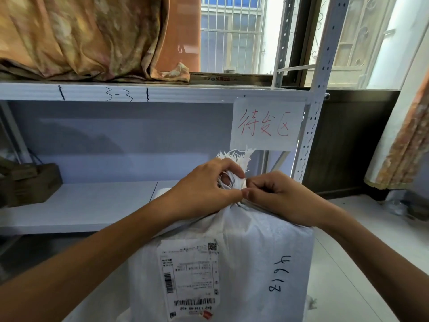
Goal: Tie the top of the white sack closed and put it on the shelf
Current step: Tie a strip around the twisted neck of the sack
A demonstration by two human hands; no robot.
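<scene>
A white woven sack [250, 256] stands upright in front of me, with a shipping label and "4613" written on its side. Its top is bunched into a frayed neck [236, 159] that sticks up between my hands. My left hand [204, 191] is closed around the neck from the left, fingers wrapped through the white strands. My right hand [278, 196] pinches the neck from the right, thumb tip touching my left thumb. The white metal shelf [76, 205] lies just behind the sack at about the height of its top.
An olive-brown bag [30, 184] sits at the shelf's left end. A paper sign with red writing [267, 124] hangs from the upper shelf board [139, 92], just above the sack. A perforated upright post [311, 126] stands at the right. Curtains hang above and at far right.
</scene>
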